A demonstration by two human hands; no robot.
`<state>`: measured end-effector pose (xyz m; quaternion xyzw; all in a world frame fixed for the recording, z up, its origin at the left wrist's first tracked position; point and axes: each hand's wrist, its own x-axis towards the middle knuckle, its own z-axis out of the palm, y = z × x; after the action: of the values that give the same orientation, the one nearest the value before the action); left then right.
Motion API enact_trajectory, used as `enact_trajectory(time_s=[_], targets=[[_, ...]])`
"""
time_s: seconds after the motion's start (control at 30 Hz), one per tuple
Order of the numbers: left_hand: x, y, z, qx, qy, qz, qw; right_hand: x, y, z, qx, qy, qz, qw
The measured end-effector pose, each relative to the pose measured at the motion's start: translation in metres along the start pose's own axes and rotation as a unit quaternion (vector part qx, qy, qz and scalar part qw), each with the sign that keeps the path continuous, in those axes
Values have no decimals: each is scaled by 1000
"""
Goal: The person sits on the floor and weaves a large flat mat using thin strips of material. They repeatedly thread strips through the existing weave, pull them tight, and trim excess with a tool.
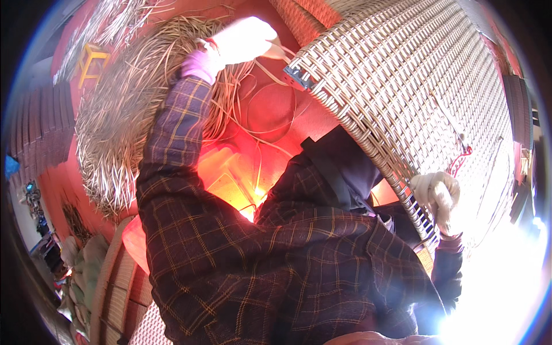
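Observation:
A large woven wicker panel [397, 80] in tan and grey strands leans across my lap, its dark-capped corner pointing left. My left hand [244, 41], in a pale glove washed out by the light, is raised beyond that corner. Its fingers are closed on a flat wicker strand [282, 53] that runs toward the panel's corner. Low on the panel, beside its near edge, rests my right hand [438, 195], also gloved, with its fingers curled in. What those fingers hold is hidden. A thin red item [462, 160] lies on the weave just above the right hand.
A big bundle of loose wicker strands [123, 115] lies at the left, with loops trailing over the red floor [276, 109]. A yellow stool [92, 64] stands far left. Stacked woven pieces [112, 287] and sacks [86, 270] are at the lower left. Glare covers the lower right.

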<state>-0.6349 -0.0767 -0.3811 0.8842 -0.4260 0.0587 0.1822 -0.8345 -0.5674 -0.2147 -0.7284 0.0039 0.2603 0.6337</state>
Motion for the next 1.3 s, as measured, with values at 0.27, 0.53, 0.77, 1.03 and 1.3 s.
enact_trajectory(time_s=[0.27, 0.53, 0.77, 1.03, 1.3], targets=[[22, 87, -150, 219, -75, 32, 972, 9, -49, 32, -343, 215, -124, 906], [48, 258, -142, -118, 1, 127, 985, 64, -66, 102, -27, -105, -55, 993], [80, 309, -126, -10, 118, 89, 989, 41, -62, 71, -356, -10, -119, 927], [112, 272, -110, 25, 78, 179, 980, -53, -78, -24, -499, 93, -212, 835], [77, 127, -136, 107, 109, 99, 983, -111, 21, -302, -438, 432, -59, 786]])
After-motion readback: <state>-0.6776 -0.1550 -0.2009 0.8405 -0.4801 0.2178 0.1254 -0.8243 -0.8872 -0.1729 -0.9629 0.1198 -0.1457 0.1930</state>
